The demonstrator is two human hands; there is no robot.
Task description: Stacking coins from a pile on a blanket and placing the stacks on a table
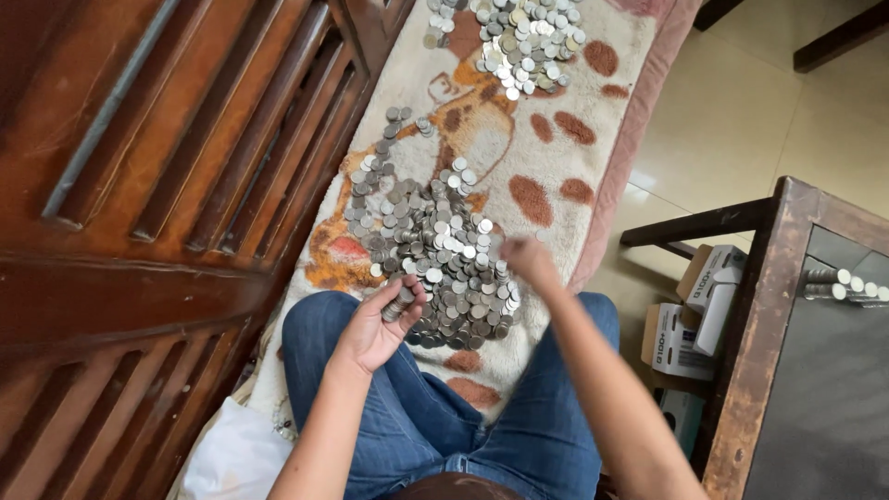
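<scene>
The left hand [375, 326] is curled palm-up above the person's blue-jeaned lap, its fingers closed round a short stack of silver-grey metal coins [400, 303] that sticks out between thumb and forefinger. The right hand [526, 258] reaches out over the near edge of the big loose heap of silver-grey coins [435, 255], fingers pinched together at the pile; it is blurred, so I cannot tell whether a coin sits between the fingertips. The heap lies on a cream fleece blanket with orange-brown spots and a cartoon animal print [546, 148], spread just ahead of the knees. A second, smaller heap of the same coins [519, 42] lies on the blanket's far end, well apart from the first.

To the left, a dark red-brown slatted wooden furniture frame [157, 185] runs beside the blanket, touching its edge. To the right stands a dark wooden table with a black glass top [806, 370], and on it lie a few finished rolls of stacked coins [838, 282] (lying on their sides near the edge). Below the table, on the pale tiled floor [732, 120], sit small brown-and-white cardboard boxes [690, 319]
</scene>
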